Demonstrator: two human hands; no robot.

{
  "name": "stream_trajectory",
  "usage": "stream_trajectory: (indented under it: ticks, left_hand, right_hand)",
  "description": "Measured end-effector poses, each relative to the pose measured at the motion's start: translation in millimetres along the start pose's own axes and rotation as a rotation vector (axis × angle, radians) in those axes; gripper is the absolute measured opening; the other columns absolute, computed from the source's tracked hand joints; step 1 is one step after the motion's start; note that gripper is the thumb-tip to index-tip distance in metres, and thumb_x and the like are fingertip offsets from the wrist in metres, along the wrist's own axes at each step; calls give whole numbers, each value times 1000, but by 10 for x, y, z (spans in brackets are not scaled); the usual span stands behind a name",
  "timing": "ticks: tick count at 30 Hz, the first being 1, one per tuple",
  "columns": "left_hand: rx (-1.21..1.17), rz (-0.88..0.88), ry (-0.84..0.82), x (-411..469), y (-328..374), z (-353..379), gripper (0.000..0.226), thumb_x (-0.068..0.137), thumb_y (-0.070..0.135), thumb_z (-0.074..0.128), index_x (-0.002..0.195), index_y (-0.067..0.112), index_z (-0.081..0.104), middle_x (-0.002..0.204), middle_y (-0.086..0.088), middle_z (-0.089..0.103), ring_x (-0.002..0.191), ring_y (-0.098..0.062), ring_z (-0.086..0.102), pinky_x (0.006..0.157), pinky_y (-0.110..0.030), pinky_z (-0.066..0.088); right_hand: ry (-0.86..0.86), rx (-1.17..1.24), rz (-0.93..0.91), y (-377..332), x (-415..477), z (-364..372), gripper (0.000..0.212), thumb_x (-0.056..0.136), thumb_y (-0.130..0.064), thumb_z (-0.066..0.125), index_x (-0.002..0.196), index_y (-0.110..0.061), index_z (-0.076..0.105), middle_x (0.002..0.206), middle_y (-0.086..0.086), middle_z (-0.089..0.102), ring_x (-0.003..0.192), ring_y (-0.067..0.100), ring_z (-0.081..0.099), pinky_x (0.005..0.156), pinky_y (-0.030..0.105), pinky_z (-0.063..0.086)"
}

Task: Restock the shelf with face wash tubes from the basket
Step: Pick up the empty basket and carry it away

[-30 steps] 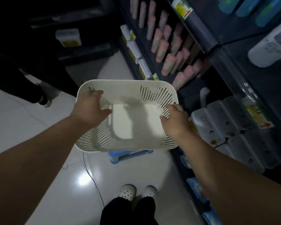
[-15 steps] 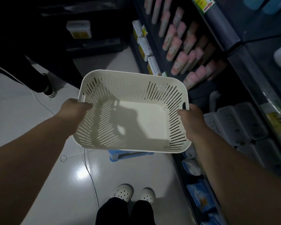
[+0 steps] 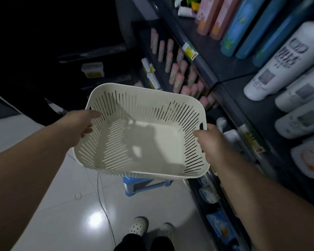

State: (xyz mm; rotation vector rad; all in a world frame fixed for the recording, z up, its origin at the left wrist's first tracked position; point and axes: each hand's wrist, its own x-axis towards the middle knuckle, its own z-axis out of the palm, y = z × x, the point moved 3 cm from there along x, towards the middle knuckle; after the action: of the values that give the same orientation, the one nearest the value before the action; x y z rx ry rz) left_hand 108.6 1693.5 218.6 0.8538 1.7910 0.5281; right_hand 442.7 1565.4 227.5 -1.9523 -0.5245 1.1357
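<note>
Head view: a dark shelf [image 3: 205,69] of pink face wash tubes [image 3: 174,73] stands right, a blue stool [image 3: 143,183] below. The white slotted plastic basket [image 3: 170,98], rounded and empty, hangs above the glossy floor [image 3: 65,214], left hand [image 3: 80,127] and right hand [image 3: 212,144] each clasping a side rim.

We see a cream slotted plastic basket [image 3: 145,98], empty and tilted, held off the floor; pink face wash tubes [image 3: 178,77] stand upright in rows on the dark shelf [image 3: 205,69] beyond it.
</note>
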Motion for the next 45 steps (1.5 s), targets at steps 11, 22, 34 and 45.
stream_trajectory:
  ticks: [11, 22, 34, 45]
  left_hand:
    - [69, 83, -175, -257, 758, -16, 34, 83, 39, 65, 75, 11, 47, 69, -5, 48, 56, -19, 49, 47, -26, 29]
    - [247, 262, -481, -634, 1480, 344, 33, 82, 40, 65, 78, 12, 49, 72, -5, 51, 61, -20, 54, 50, -27, 35]
    - [457, 358, -778, -1581, 1362, 1067, 33, 86, 40, 61, 73, 15, 43, 68, -4, 43, 58, -20, 49, 51, -25, 26]
    - [705, 349, -1026, -2612, 800, 1627, 38, 90, 36, 57, 64, 15, 38, 57, -3, 33, 50, -21, 38, 47, -28, 24]
  right_hand:
    - [156, 57, 20, -378, -738, -366, 10, 92, -9, 54, 100, -11, 60, 66, -1, 51, 52, 11, 44, 35, 17, 31]
    - [478, 224, 114, -379, -1580, -640, 25, 93, -12, 54, 118, -6, 57, 82, 5, 56, 62, 15, 50, 37, 20, 34]
    - [755, 330, 207, 270, -2664, -1111, 5, 91, -9, 55, 93, -8, 59, 74, 8, 51, 62, 19, 47, 51, 26, 34]
    - [986, 430, 326, 1106, -3653, -1593, 18, 86, -10, 56, 103, -4, 59, 81, 14, 54, 65, 24, 49, 48, 24, 30]
